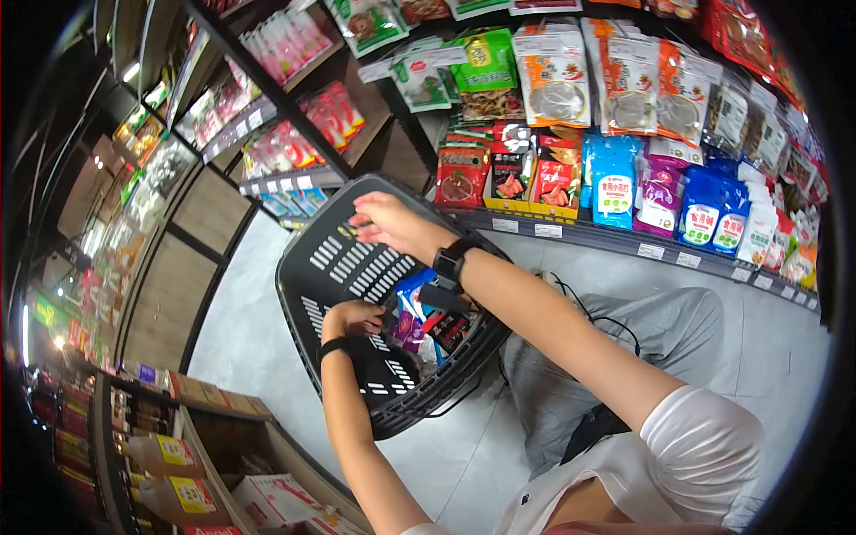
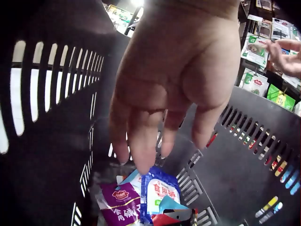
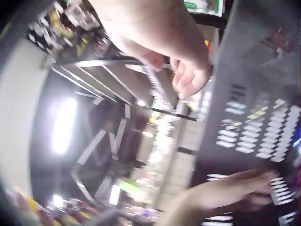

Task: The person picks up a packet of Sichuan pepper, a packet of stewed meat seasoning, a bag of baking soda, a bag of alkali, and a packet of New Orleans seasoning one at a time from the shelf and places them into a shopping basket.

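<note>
A black shopping basket with slotted walls stands on the floor. Inside it, my left hand hangs with relaxed, spread fingers pointing down, holding nothing. Below those fingertips lie a purple packet and a blue-and-white packet. A black packet with red is beside them in the head view. Over the far part of the basket my right hand is raised, its fingers loosely bent and nothing in them. The right wrist view shows this hand from behind, with the basket wall beside it.
Shelves ahead carry blue pouches, red packets and hanging orange-and-white bags. A shelf unit runs along the left. Large jugs stand at lower left. My grey-trousered leg is right of the basket.
</note>
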`<state>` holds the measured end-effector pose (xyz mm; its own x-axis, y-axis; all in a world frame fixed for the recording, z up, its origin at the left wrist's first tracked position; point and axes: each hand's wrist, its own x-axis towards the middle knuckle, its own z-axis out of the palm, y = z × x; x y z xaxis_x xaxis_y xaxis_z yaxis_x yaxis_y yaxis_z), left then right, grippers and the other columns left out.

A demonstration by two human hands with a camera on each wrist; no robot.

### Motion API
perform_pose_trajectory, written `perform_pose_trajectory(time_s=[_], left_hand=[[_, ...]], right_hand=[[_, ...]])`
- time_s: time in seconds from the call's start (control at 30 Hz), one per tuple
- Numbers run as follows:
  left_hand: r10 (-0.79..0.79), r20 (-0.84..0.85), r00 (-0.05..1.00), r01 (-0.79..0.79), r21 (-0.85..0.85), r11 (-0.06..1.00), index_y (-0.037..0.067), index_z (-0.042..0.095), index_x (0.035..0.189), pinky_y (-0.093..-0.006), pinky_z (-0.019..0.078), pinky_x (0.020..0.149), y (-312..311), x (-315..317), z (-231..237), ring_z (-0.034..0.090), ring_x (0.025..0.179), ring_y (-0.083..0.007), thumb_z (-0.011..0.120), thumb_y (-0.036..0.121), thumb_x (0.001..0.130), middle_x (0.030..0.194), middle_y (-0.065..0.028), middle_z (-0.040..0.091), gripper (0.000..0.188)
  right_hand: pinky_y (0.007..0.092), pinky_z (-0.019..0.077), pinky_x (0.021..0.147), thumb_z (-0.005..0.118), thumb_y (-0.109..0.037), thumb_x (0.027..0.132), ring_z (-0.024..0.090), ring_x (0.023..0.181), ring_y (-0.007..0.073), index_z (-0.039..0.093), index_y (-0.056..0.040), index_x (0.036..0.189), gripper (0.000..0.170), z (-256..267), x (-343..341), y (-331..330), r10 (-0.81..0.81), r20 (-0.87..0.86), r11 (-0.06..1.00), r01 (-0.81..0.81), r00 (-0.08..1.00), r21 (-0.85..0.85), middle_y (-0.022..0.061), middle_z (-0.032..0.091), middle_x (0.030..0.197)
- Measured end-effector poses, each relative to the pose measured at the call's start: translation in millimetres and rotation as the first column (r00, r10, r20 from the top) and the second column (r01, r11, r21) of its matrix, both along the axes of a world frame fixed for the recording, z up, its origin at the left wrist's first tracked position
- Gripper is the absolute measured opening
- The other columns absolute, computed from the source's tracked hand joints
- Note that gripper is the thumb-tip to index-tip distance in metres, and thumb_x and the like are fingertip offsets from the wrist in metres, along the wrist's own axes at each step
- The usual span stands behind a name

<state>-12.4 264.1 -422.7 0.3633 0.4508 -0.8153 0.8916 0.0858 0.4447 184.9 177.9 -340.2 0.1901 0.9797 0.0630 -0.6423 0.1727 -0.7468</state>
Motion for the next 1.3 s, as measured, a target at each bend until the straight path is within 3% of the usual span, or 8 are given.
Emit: perform_pose_trajectory(time_s=[0.23,0.4,0.5,0.7,0.83,1.03,1.13,1.3], left_hand=[[0.067,0.040,0.997,-0.069,0.058,0.996,0.005,0.050,0.108,-0.0338,0.0479,0.072,-24.3,3.5,22.7,0.059,0.086,-0.0212,0.060,0.033,0.082,0.099,-0.0072,0.055,0.040],[0.058,0.078,0.995,-0.058,-0.004,0.998,0.007,0.050,0.111,-0.0365,0.0480,0.075,-16.7,-2.3,10.4,0.058,0.089,-0.0221,0.060,0.032,0.082,0.103,-0.0081,0.056,0.040],[0.106,0.109,0.988,-0.108,0.020,0.994,0.006,0.048,0.115,-0.0348,0.0489,0.075,-30.1,-3.1,19.4,0.058,0.088,-0.0213,0.059,0.032,0.082,0.101,-0.0087,0.057,0.043],[0.120,0.364,0.924,-0.203,0.201,0.958,0.008,0.046,0.118,-0.0328,0.0487,0.075,-55.7,-31.0,89.4,0.058,0.088,-0.0186,0.054,0.032,0.086,0.103,-0.0074,0.057,0.042],[0.172,0.592,0.787,-0.541,0.530,0.653,0.004,0.050,0.112,-0.0313,0.0471,0.069,-116.9,-39.9,161.1,0.058,0.085,-0.0170,0.052,0.026,0.087,0.099,-0.0075,0.059,0.032],[-0.144,0.194,0.970,-0.225,0.942,-0.249,-0.004,0.054,0.102,-0.0387,0.0445,0.071,-269.6,25.8,186.9,0.057,0.078,-0.0315,0.054,0.018,0.085,0.086,-0.0191,0.060,0.028],[-0.420,0.162,0.893,-0.260,0.947,-0.188,-0.002,0.054,0.103,-0.0410,0.0344,0.090,-357.2,77.3,186.1,0.045,0.106,-0.0325,0.055,0.015,0.083,0.111,-0.0189,0.051,0.027],[-0.757,0.066,0.651,-0.142,0.989,-0.036,0.003,0.059,0.098,-0.0405,0.0325,0.093,-432.0,138.8,142.9,0.044,0.109,-0.0317,0.062,0.004,0.071,0.114,-0.0145,0.049,0.027]], right_hand=[[0.0268,0.0472,0.066,0.051,-0.017,0.086,0.056,0.072,0.0151,0.049,-0.0015,0.103,0.023,92.4,30.3,-203.8,-0.061,0.129,0.857,-0.014,0.990,0.514,0.0095,0.056,0.085],[0.0286,0.0488,0.068,0.051,-0.014,0.087,0.058,0.074,0.0150,0.053,-0.0016,0.102,0.020,10.3,107.0,-336.3,-0.459,0.191,0.863,0.385,0.867,0.328,0.0087,0.059,0.088],[0.0258,0.0453,0.070,0.050,-0.012,0.086,0.055,0.077,0.0127,0.055,-0.0040,0.099,0.016,-56.2,154.6,-414.0,-0.793,0.030,0.610,0.792,0.609,0.034,0.0053,0.058,0.088],[0.0244,0.0407,0.068,0.052,-0.018,0.082,0.049,0.074,0.0125,0.054,-0.0059,0.099,0.021,-172.9,199.3,-603.8,-0.972,0.124,0.167,0.954,0.202,-0.248,0.0021,0.052,0.083],[0.0247,0.0407,0.068,0.053,-0.020,0.081,0.048,0.074,0.0120,0.054,-0.0058,0.099,0.023,-195.9,204.2,-684.8,-0.991,0.132,-0.026,0.932,0.024,-0.360,0.0024,0.052,0.084],[0.0270,0.0422,0.069,0.052,-0.021,0.082,0.049,0.076,0.0149,0.055,-0.0072,0.098,0.022,-245.7,199.2,-689.2,-0.994,0.090,0.022,0.908,0.065,-0.419,0.0042,0.054,0.089],[0.0267,0.0413,0.069,0.053,-0.018,0.080,0.049,0.076,0.0147,0.056,-0.0073,0.099,0.022,-255.2,197.3,-654.7,-0.986,0.015,0.142,0.874,0.168,-0.464,0.0039,0.054,0.088],[0.0267,0.0404,0.073,0.054,-0.020,0.078,0.051,0.083,0.0161,0.057,-0.0056,0.098,0.025,-236.1,211.7,-614.5,-0.855,0.492,-0.071,0.904,0.162,-0.421,0.0054,0.057,0.087]])
